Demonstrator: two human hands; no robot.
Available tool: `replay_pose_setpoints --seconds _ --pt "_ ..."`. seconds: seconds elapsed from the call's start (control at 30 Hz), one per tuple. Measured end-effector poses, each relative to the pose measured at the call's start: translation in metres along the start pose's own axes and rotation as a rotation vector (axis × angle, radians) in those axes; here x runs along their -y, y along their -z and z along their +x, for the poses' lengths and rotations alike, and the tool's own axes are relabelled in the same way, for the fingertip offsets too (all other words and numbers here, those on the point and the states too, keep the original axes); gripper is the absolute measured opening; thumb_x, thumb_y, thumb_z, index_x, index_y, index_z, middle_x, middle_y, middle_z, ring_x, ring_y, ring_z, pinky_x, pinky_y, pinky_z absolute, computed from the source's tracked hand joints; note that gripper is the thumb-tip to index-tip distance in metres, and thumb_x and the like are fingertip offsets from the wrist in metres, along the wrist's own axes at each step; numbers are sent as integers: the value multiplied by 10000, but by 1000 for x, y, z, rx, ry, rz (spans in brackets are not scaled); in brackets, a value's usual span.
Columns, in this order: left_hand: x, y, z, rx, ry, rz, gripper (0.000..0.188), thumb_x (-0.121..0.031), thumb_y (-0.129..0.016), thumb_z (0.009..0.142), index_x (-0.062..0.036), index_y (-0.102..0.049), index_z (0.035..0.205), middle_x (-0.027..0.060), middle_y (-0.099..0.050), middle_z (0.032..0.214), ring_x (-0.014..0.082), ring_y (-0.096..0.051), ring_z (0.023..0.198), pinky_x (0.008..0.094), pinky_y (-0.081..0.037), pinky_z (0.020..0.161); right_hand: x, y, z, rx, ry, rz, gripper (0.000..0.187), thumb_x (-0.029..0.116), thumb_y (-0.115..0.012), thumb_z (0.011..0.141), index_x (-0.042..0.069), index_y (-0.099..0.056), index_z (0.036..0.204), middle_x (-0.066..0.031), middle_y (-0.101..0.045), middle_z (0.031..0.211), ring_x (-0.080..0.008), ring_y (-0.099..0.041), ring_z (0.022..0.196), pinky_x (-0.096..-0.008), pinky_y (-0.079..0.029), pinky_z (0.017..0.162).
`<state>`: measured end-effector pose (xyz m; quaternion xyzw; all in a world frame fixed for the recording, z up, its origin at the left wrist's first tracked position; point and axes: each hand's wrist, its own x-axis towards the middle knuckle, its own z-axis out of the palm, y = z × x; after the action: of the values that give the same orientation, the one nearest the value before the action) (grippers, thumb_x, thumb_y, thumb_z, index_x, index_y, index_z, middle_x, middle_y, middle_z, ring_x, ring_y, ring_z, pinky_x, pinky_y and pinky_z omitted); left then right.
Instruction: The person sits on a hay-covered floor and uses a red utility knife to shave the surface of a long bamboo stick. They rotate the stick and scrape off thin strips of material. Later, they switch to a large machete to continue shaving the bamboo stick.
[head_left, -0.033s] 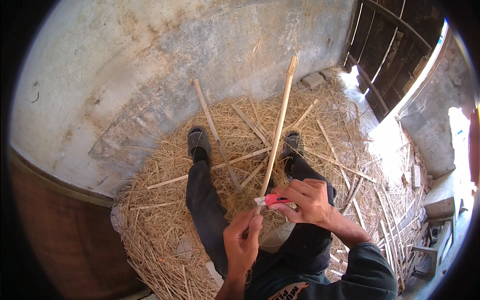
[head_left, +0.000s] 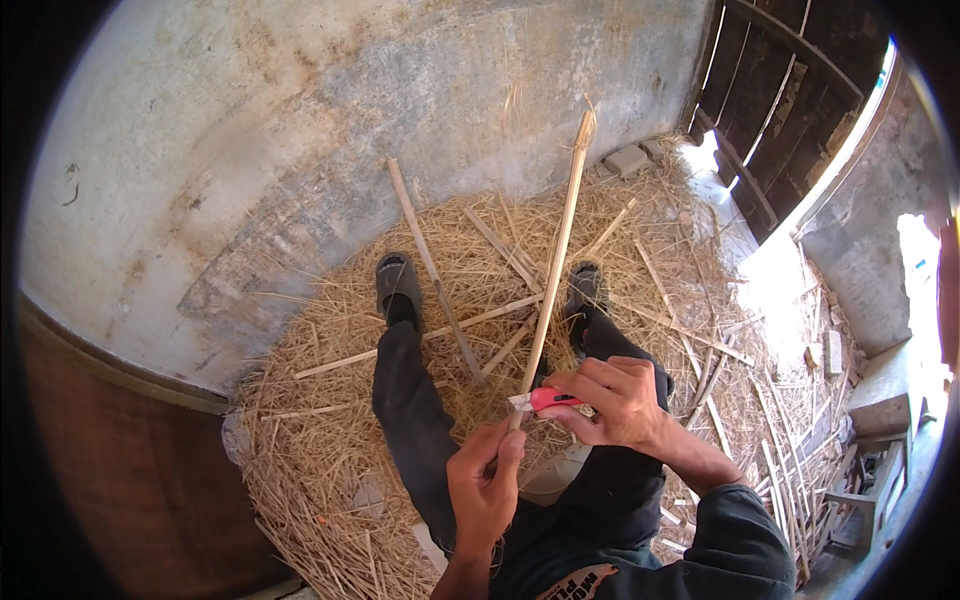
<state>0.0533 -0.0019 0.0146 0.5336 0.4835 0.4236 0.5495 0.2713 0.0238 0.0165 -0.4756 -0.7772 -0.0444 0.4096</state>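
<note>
Both hands are seen low in the middle of the frame, above the person's lap. Left hand point(head_left: 485, 490) is closed around the lower end of a long stick point(head_left: 556, 250), with thumb and fingers pinched on it. Right hand point(head_left: 615, 400) is curled around a red cutter point(head_left: 548, 400), whose tip is laid against the stick just above the left fingers. From the hands, the stick is tilted up toward the upper middle of the frame, its frayed top seen against the grey wall point(head_left: 300, 120). Dark trouser legs and two dark shoes point(head_left: 398, 285) are stretched over straw point(head_left: 320, 420), which is spread across the centre and right. Other loose sticks point(head_left: 432, 270) are scattered on the straw. Wooden slats point(head_left: 780, 110) are seen at upper right.
</note>
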Motion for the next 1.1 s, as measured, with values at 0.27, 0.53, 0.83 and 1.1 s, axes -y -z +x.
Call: replay_pose_setpoints --seconds 0.27,0.53,0.83,1.1 --pt "0 5 -3 -24 -28 35 245 -99 -664 1060 31 -748 1251 -8 -585 814 42 -461 674 244 -347 561 1 0 6 -13 16 -13 341 404 -884 786 150 -781 989 36 -536 674 -149 -565 492 -297 -437 472" --pt "-5 8 -7 -44 -5 27 252 -112 -671 1060 24 -748 1258 -3 -599 824 37 -486 674 231 -361 560 0 0 11 10 39 -33 313 385 -888 791 148 -790 970 35 -582 700 -143 -560 498 -286 -438 480" --pt "11 18 -43 72 63 96 254 -101 -670 1051 37 -758 1246 -11 -588 780 40 -488 659 230 -369 577 -52 35 46 -237 -361 -84 201 207 -835 907 38 -807 1012 -112 -759 844 -222 -720 652 -312 -551 597" --pt "19 29 -46 79 127 55 261 -133 -675 1058 12 -765 1256 -19 -582 764 34 -457 623 226 -356 544 -74 40 57 -199 -356 -25 227 245 -794 939 32 -792 1016 -106 -737 810 -225 -668 610 -331 -522 603"
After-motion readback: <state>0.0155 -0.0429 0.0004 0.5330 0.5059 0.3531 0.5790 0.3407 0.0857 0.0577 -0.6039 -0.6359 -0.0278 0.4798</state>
